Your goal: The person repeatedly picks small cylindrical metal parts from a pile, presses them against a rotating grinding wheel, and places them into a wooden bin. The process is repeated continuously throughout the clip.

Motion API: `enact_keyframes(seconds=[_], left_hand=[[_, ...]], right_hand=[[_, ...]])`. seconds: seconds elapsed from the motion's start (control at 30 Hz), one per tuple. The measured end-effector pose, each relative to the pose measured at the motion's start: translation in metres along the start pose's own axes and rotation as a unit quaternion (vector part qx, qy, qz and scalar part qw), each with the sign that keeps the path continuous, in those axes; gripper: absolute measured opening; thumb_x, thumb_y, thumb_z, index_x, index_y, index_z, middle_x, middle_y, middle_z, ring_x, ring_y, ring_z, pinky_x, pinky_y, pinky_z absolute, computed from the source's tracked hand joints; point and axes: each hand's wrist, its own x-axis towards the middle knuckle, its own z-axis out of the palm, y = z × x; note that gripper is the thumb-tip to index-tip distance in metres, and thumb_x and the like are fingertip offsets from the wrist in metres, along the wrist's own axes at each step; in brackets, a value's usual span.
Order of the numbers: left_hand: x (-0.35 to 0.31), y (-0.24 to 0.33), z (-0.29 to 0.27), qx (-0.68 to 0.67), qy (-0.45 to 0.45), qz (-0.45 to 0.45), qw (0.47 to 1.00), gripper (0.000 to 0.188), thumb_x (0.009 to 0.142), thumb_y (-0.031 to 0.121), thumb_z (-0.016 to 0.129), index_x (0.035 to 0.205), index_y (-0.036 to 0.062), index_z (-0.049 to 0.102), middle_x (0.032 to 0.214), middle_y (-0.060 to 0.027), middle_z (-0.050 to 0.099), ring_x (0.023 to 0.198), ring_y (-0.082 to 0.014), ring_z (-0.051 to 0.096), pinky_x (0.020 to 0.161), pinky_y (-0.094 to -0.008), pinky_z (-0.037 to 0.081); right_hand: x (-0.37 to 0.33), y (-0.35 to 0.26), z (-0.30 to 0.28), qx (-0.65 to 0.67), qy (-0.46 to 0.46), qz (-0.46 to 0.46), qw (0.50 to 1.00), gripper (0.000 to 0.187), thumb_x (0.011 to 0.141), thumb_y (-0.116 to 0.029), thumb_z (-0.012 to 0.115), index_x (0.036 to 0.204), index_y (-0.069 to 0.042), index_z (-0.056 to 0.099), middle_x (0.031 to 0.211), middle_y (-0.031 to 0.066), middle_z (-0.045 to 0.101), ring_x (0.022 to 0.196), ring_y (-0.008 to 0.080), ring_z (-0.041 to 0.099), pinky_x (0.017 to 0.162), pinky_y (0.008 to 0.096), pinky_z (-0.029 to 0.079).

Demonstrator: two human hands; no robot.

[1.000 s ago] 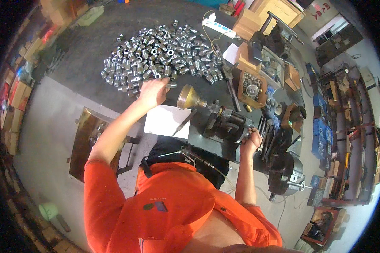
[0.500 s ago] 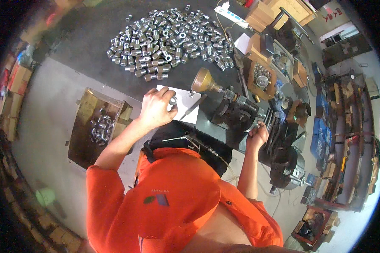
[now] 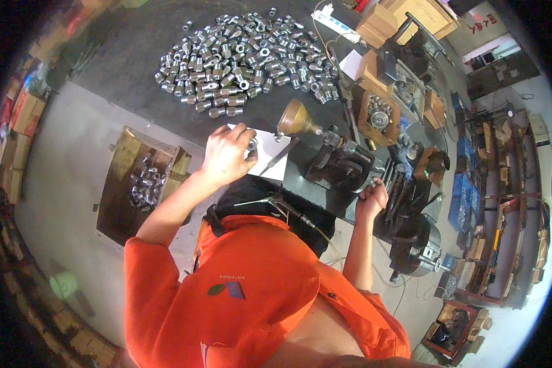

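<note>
My left hand [image 3: 227, 156] is closed around a small silvery metal fitting [image 3: 252, 144], its round open end showing by my thumb. The hand is over a white sheet [image 3: 276, 156] on the bench edge. At the near right end of a dark bench machine [image 3: 340, 165], my right hand [image 3: 372, 197] has its fingers drawn together; what they grip, if anything, is too small to make out. A brownish funnel-shaped cup [image 3: 297, 118] sits at the machine's left end. Beyond my left hand a large heap of similar metal fittings [image 3: 233, 70] covers the dark bench.
On the floor at left, an open wooden box [image 3: 119, 202] contains several fittings. An air blow gun [image 3: 276, 202] with a hose lies across my lap. Further right are a box of small parts [image 3: 377, 116], a bench vise [image 3: 418, 245] and blue bins [image 3: 463, 196].
My left hand has turned slightly, so less of the fitting shows. The right hand stays by the machine's end, shifted very little.
</note>
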Motion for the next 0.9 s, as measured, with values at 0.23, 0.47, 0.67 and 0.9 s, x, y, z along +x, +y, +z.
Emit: enact_keyframes(seconds=[0.23, 0.47, 0.67, 0.9], left_hand=[[0.002, 0.002, 0.0, 0.004, -0.01, 0.009, 1.0, 0.028, 0.055, 0.014, 0.062, 0.081, 0.0047, 0.055, 0.078, -0.0089, 0.053, 0.065, -0.0276, 0.055, 0.065, -0.037, 0.044], [0.007, -0.001, 0.0, -0.008, -0.021, -0.039, 0.999, 0.029, 0.054, 0.015, 0.062, 0.08, 0.0029, 0.056, 0.077, -0.0099, 0.055, 0.066, -0.0282, 0.056, 0.061, -0.0366, 0.046], [0.015, -0.001, -0.006, -0.036, -0.036, -0.086, 0.995, 0.03, 0.056, 0.016, 0.062, 0.081, 0.0007, 0.057, 0.078, -0.0116, 0.056, 0.07, -0.0301, 0.057, 0.063, -0.0375, 0.047], [0.022, -0.009, -0.009, -0.206, -0.08, -0.182, 0.958, 0.027, 0.061, 0.012, 0.064, 0.084, -0.0007, 0.058, 0.076, -0.0084, 0.058, 0.059, -0.0181, 0.057, 0.057, -0.0288, 0.046]], right_hand=[[0.001, 0.0, -0.001, 0.012, -0.001, 0.013, 1.0, 0.012, 0.074, -0.011, 0.048, 0.075, 0.0, 0.053, 0.052, -0.0037, 0.037, 0.041, 0.0059, 0.031, 0.038, 0.02, 0.024], [-0.001, -0.002, 0.003, 0.01, 0.003, 0.011, 1.0, 0.011, 0.073, -0.01, 0.048, 0.075, -0.001, 0.052, 0.051, -0.0034, 0.036, 0.041, 0.0066, 0.031, 0.038, 0.0202, 0.024], [-0.003, -0.004, 0.005, 0.007, 0.012, 0.022, 1.0, 0.011, 0.073, -0.01, 0.048, 0.077, 0.0, 0.053, 0.051, -0.0029, 0.036, 0.042, 0.007, 0.032, 0.038, 0.0205, 0.024], [0.0, 0.001, -0.003, 0.02, -0.003, 0.017, 1.0, 0.016, 0.074, -0.015, 0.051, 0.079, 0.0, 0.054, 0.052, -0.0017, 0.039, 0.042, 0.0079, 0.034, 0.038, 0.0212, 0.026]])
